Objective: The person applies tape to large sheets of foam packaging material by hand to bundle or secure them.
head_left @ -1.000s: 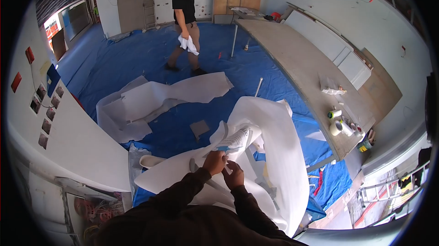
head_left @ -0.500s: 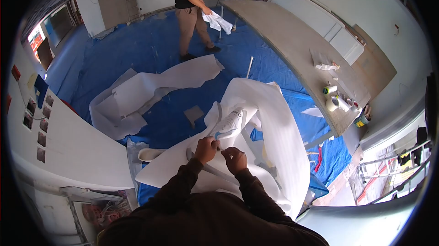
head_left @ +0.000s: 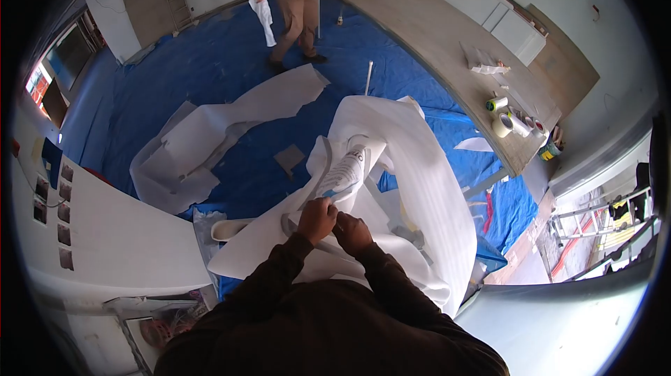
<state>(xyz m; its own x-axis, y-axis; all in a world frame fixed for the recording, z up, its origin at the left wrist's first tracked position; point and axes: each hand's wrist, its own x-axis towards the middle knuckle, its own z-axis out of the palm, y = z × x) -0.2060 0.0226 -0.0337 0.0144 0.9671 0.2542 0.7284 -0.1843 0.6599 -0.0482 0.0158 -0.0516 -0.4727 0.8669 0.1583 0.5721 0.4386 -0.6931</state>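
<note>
My left hand (head_left: pixel 318 220) and my right hand (head_left: pixel 353 233) meet in front of me, fingers closed. Whatever they pinch is too small or too covered to name. Just beyond them lies a white roll-like piece with dark print (head_left: pixel 347 172), its near end close to my left fingers. A large white sheet (head_left: pixel 437 191) curls around it and spreads beneath my forearms. Grey strips (head_left: pixel 323 179) run along parts of the sheet near my hands.
Blue covering (head_left: pixel 210 61) lies over the floor, with another crumpled white sheet (head_left: pixel 203 135) at left. A long table (head_left: pixel 426 30) carries several rolls (head_left: pixel 502 124). A person (head_left: pixel 293 9) stands beyond, holding a white cloth (head_left: pixel 263 21). A ladder (head_left: pixel 594 215) is at right.
My hands have come together, the right one turning inward against the left. The other person has turned and now holds the cloth on the other side. My view has shifted slightly.
</note>
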